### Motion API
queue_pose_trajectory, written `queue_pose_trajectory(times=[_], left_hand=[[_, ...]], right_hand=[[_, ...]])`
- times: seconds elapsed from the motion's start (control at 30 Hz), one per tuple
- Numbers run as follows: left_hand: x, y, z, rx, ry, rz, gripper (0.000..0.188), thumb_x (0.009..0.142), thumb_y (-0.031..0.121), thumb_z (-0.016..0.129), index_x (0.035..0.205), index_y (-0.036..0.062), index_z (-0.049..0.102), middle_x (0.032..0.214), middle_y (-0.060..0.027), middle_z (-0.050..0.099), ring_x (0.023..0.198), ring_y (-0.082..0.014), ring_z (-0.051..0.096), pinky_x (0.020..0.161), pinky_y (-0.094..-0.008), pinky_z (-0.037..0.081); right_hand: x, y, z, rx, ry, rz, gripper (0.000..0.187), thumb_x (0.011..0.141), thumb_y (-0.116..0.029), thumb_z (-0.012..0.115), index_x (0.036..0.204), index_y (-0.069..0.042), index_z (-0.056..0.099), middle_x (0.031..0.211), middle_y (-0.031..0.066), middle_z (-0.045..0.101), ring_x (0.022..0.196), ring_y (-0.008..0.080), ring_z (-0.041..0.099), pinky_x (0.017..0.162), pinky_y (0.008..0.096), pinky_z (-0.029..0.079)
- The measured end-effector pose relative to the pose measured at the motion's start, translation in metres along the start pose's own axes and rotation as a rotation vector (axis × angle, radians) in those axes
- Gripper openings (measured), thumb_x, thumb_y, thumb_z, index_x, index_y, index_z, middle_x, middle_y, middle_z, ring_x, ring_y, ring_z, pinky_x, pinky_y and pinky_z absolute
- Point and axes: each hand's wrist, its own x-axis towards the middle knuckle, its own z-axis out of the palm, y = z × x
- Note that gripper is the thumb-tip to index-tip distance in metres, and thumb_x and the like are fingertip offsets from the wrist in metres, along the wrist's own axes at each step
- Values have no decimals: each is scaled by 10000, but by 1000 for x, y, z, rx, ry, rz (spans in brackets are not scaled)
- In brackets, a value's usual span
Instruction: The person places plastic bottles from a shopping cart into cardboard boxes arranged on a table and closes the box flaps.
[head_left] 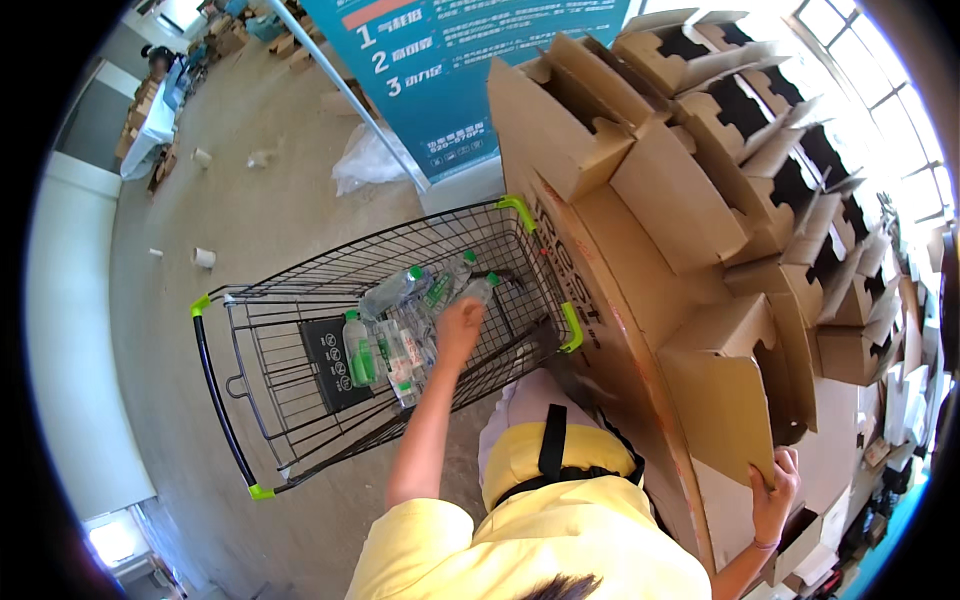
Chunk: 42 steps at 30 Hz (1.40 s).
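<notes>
My left hand (461, 322) reaches down into the wire shopping cart (262, 345), its fingers closed around a clear plastic bottle (479, 291) with a green cap. Beside it in the cart lie several more clear bottles, among them a green-capped bottle (391, 291) and an upright-looking bottle with a green label (359, 350). Off to the right, my right hand (776, 492) grips the lower edge of an open cardboard box (722, 385), thumb and fingers on either side of the brown board.
Rows of open cardboard boxes (690, 215) stand on a large carton surface (600, 290) right of the cart. A blue-green banner (440, 80) rises beyond it. Clear plastic wrap (370, 163) and white rolls (203, 258) lie on the floor. A person (160, 60) is far left.
</notes>
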Motion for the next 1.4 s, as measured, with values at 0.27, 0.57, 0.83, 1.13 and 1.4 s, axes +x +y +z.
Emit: queue_pose_trajectory(times=[0.27,0.57,0.83,1.13,1.4], left_hand=[[47,-160,-8,421,-220,-405,242,769,179,652,938,10,688,963,-237,671,958,-362,645,822,-448,513],[88,-160,73,706,-457,-537,939,644,306,842,1416,14,394,1358,-201,519,1214,-333,533,973,-400,478],[59,-168,130,937,-816,-444,886,544,289,903,1291,23,509,1241,-178,597,1111,-345,597,927,-405,515],[23,-127,130,842,-926,-317,923,511,367,909,1296,115,495,1196,-135,605,1114,-310,599,883,-411,530],[27,-135,92,451,-592,-66,967,500,366,913,1295,12,492,1195,-206,598,1099,-369,591,928,-449,488]], right_hand=[[17,-12,-4,-107,-113,60,175,681,-49,695,829,30,646,745,137,547,808,317,515,724,397,424],[13,-24,5,-208,-127,187,149,709,-70,696,821,19,656,786,138,597,890,348,537,812,417,431],[25,-41,9,-292,-158,265,185,748,-96,696,883,27,670,846,143,633,953,331,563,862,407,447],[21,-38,13,-247,-54,259,176,695,-85,723,806,39,663,801,135,632,922,330,576,801,412,459],[8,-23,10,-242,-11,145,149,656,-67,732,771,-15,653,829,100,639,972,332,574,826,423,477]])
